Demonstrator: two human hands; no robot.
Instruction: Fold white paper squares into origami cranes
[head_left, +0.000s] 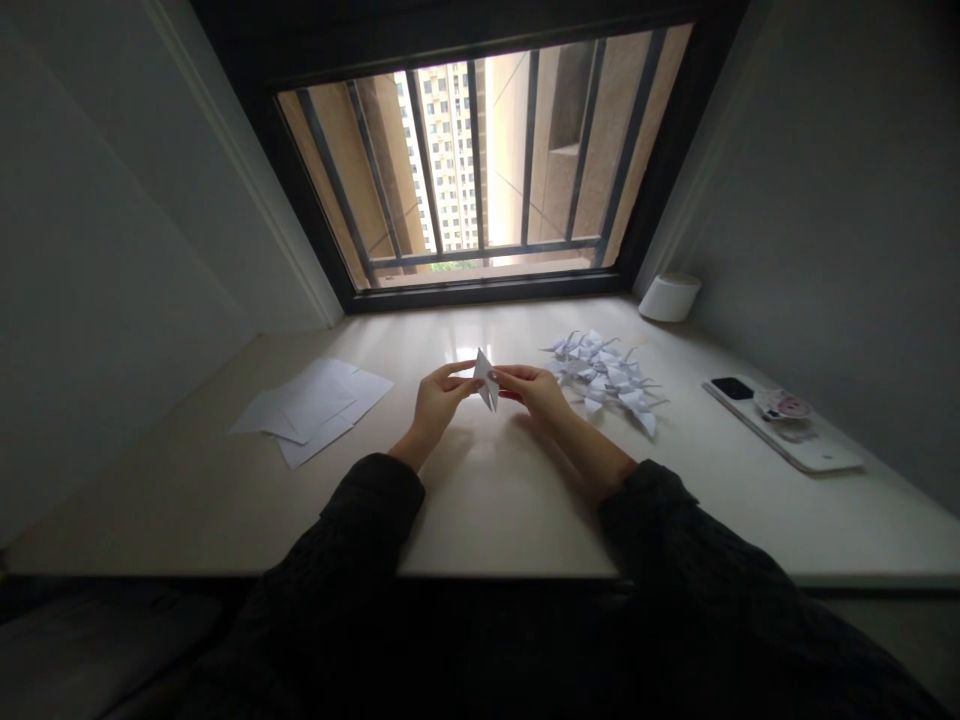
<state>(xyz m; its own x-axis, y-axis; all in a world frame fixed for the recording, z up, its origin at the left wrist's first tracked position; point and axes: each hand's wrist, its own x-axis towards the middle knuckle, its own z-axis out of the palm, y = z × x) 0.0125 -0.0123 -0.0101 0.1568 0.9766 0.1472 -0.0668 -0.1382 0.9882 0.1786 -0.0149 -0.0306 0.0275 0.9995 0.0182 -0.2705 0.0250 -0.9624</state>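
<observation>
Head view as I observe it from my remote station. Centre: a pointed, folded piece of white paper [486, 378] stands tilted above the cream tabletop [480, 510], held in the air between both hands. I read the grip as closed: the fingertips of the left hand [439, 400] and the right hand [536, 392] pinch opposite sides of the paper, with the hands close together. Just right of the right hand: a heap of small white folded paper cranes [604, 378]. Left: loose, overlapping white paper sheets [311, 410], well apart from the hands. Far right: a white smartphone [780, 425] lying with a round printed phone grip [781, 405] on it. Back right corner: a white cylindrical container [670, 297] beneath a dark-framed, barred window [480, 160].
</observation>
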